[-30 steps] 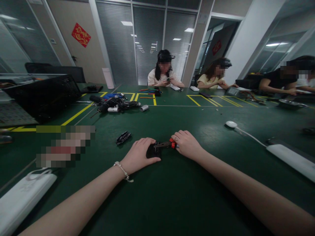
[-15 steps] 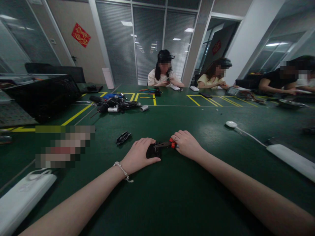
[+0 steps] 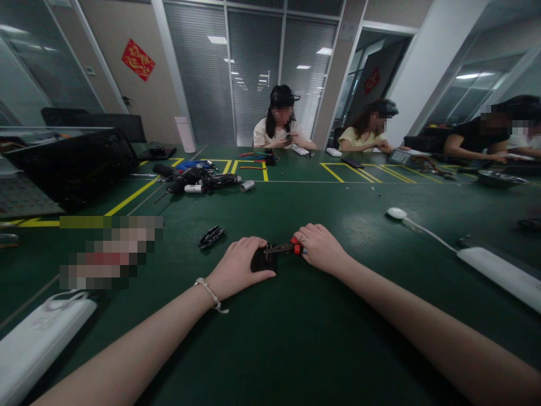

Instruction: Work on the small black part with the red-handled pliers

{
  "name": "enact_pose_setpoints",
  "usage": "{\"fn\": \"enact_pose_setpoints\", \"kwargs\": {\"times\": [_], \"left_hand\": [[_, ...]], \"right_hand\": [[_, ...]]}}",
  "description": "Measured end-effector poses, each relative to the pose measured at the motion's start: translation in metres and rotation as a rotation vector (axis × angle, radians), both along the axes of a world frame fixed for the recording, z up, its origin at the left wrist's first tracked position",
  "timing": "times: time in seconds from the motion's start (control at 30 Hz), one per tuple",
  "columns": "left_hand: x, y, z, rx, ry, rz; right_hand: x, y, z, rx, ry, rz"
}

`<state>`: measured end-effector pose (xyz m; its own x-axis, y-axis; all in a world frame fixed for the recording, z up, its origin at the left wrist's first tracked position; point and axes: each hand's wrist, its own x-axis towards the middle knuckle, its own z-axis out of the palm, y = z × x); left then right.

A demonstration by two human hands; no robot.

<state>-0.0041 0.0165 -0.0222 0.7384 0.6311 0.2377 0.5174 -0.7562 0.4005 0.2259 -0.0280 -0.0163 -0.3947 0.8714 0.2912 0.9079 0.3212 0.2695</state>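
My left hand (image 3: 239,266) lies curled over a small black part (image 3: 262,260) on the green table (image 3: 296,338) and holds it down. My right hand (image 3: 322,248) is closed round the red handles of a pair of pliers (image 3: 284,247). The pliers' jaws point left and reach the top of the black part. A second black part (image 3: 212,236) lies loose on the table to the left of my left hand.
A pile of tools (image 3: 196,179) lies at the back left beside a black case (image 3: 71,166). A white mouse (image 3: 397,212) and a white bar (image 3: 501,275) lie at right, a white pouch (image 3: 38,338) at near left. Three people sit at the far side.
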Motion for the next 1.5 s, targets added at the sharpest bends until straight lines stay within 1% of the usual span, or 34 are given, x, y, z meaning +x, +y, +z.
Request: {"fn": "enact_pose_setpoints", "kwargs": {"times": [0.7,1.3,1.5], "left_hand": [[0.0003,0.0007,-0.0011,0.016,-0.008,-0.011],[0.0001,0.0005,0.0006,-0.014,-0.005,-0.006],[0.0000,0.0006,-0.0003,0.010,-0.003,-0.006]], "right_hand": [[-0.0011,-0.0003,0.0011,0.000,0.009,-0.012],[-0.0014,-0.0011,0.0024,0.002,0.009,0.004],[-0.0009,-0.0007,0.0014,0.004,0.002,-0.016]]}}
